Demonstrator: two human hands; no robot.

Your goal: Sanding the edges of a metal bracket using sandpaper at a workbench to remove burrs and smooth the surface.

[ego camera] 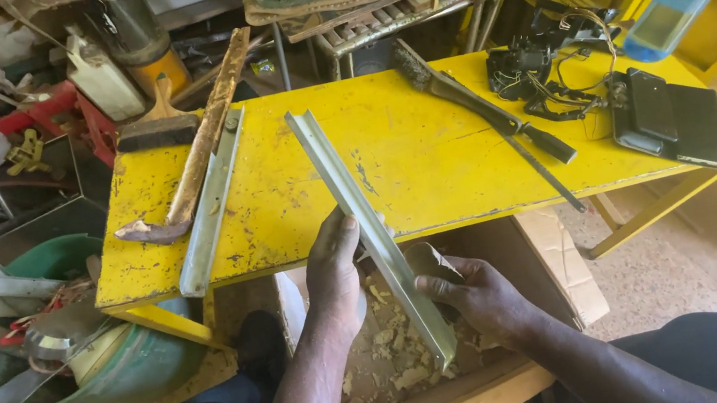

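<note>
A cluttered workshop corner is showing around a low yellow table (427, 153) with scuffed, chipped paint, standing on a speckled floor. The person is sitting at its near edge, and a long pale metal channel strip (367, 229) is lying slantwise, its far end resting on the table top and its near end hanging out over an open cardboard box (567, 265) full of yellowish scraps. The strip is looking dull grey-green, folded lengthwise into an angled profile, with a worn, slightly dented surface.

The left hand (335, 276) is pressing against the strip's left side near the table edge, fingers curled loosely along it. The right hand (476, 293) is gripping the strip's lower part from the right, fingers closed around it together with a small brownish pad, which I cannot identify further.

A second, similar metal strip (212, 204) is lying on the table's left part, just beside a rusty long-handled tool (195, 155). Further right a dark-handled brush (466, 100), a tangle of black wires (548, 74) and a dark flat phone with case (668, 117) are resting on the table
</note>
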